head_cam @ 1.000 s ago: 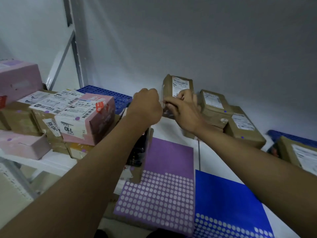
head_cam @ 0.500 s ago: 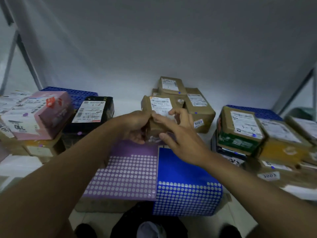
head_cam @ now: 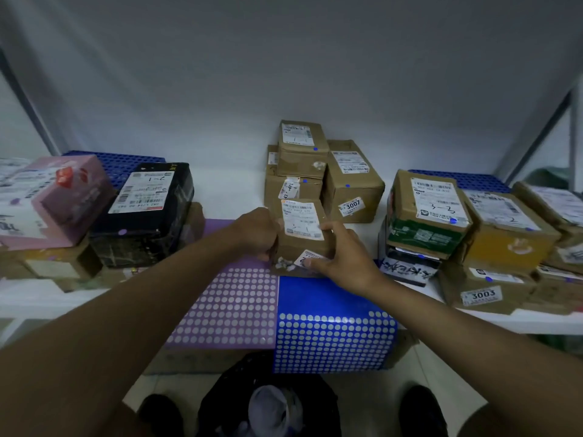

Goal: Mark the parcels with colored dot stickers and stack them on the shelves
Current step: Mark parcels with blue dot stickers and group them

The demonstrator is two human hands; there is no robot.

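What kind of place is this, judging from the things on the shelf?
Probably a parcel sorting or pickup room. Cardboard parcels with shipping labels are stacked on a white shelf, some carry number tags like 3007, and dot sticker sheets lie ready.

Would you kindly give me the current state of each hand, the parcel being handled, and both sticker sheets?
left hand: grips the held parcel's left side.
right hand: fingers curled round its right side.
held parcel: upright, label facing up.
purple sticker sheet: flat, partly used.
blue sticker sheet: flat, upper rows gone.
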